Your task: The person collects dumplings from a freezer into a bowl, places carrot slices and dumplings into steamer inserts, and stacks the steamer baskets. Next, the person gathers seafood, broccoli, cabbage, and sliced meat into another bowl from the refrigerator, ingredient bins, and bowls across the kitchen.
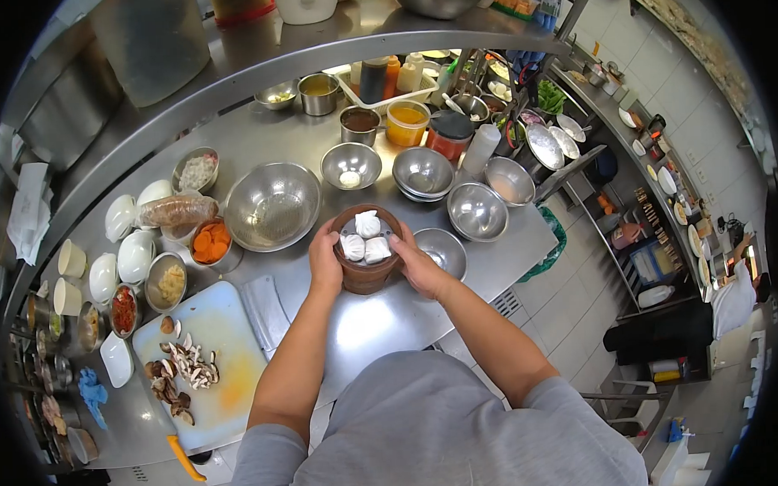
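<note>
A round brown bamboo steamer (366,281) is held between my two hands above the steel table. Three white pleated buns (377,250) sit in it, and its top is uncovered. My left hand (324,259) wraps the steamer's left side. On the other side my right hand (421,263) grips it, thumb at the rim. Just behind the steamer stands a steel bowl (369,161) with a small white lump inside. A wide perforated steel bowl (294,185) is near my left hand, and a smaller steel bowl (447,251) is beside my right.
Left, a cutting board (231,321) carries sliced mushrooms (194,365), with a cleaver (265,309) alongside. Bowls of sliced carrot (211,242) and other ingredients line the far left. Sauce containers (407,122) stand behind, under a raised steel shelf (314,53). An orange-handled tool (185,458) overhangs the front edge.
</note>
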Demonstrator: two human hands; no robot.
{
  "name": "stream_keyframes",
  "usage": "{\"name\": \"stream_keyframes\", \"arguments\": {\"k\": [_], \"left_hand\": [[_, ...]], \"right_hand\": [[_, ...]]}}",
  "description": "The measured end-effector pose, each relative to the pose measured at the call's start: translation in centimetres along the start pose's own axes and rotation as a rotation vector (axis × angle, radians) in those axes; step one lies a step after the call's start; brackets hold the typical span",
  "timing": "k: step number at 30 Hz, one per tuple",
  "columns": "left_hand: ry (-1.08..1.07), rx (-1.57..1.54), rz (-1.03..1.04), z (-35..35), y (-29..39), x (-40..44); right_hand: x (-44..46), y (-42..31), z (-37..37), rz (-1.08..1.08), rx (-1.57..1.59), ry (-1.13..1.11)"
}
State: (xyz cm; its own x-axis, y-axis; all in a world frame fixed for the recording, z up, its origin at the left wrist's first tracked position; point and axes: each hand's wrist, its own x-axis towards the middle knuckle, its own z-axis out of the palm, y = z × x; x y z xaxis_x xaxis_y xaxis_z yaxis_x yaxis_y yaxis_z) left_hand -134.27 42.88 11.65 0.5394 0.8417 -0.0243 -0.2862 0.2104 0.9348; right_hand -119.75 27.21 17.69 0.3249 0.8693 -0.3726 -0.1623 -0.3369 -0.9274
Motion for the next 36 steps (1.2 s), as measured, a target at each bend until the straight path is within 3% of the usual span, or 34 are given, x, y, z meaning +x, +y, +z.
{"name": "stream_keyframes", "arguments": {"k": [3,9,11,13,15,18,19,20,21,23,25,26,29,36], "left_hand": [[-0.002,-0.123,-0.039,-0.6,-0.4,0.2],[-0.149,-0.205,-0.078,-1.7,-1.3,0.3],[-0.119,-0.303,-0.292,-2.5,-2.0,-0.9],[-0.117,-0.292,-0.269,-3.2,-3.0,-2.0],[-0.146,-0.282,-0.203,-3.6,-4.3,-2.7],[-0.047,-0.449,-0.248,-3.2,-4.8,-4.4],[-0.113,-0.465,-0.231,-3.2,-4.3,-5.2],[-0.118,-0.451,-0.251,-2.9,-3.4,-6.5],[-0.161,-0.449,-0.263,-3.0,-3.2,-7.8],[-0.148,-0.372,-0.354,-3.1,-3.2,-10.7],[-0.250,-0.157,-0.335,-2.5,-3.4,-13.7],[-0.194,-0.122,-0.432,-2.1,-3.6,-15.6],[-0.110,-0.152,-0.601,3.1,-2.5,-20.7],[-0.159,-0.088,-0.559,16.9,-3.5,-25.9]], "right_hand": [[1.0,0.6,0.4,0.051,0.108,-0.004],[2.4,2.3,1.4,-0.114,0.364,-0.047],[2.4,2.4,2.0,-0.062,0.490,0.006],[3.1,3.5,1.4,-0.092,0.486,0.014],[4.1,6.0,0.0,0.090,0.484,-0.066],[2.0,6.7,0.4,-0.036,0.443,-0.179],[0.2,6.2,0.6,0.006,0.406,-0.165],[-1.6,5.9,0.8,0.086,0.402,-0.115],[-2.5,6.8,0.6,-0.056,0.364,-0.169],[-4.5,8.0,0.3,-0.145,0.325,-0.199],[-6.4,10.1,-0.2,-0.073,0.319,-0.160],[-7.4,10.9,-0.4,-0.064,0.355,-0.138],[-11.5,10.7,-2.2,-0.046,0.520,-0.146],[-20.2,12.0,-13.6,-0.050,0.469,-0.171]]}}
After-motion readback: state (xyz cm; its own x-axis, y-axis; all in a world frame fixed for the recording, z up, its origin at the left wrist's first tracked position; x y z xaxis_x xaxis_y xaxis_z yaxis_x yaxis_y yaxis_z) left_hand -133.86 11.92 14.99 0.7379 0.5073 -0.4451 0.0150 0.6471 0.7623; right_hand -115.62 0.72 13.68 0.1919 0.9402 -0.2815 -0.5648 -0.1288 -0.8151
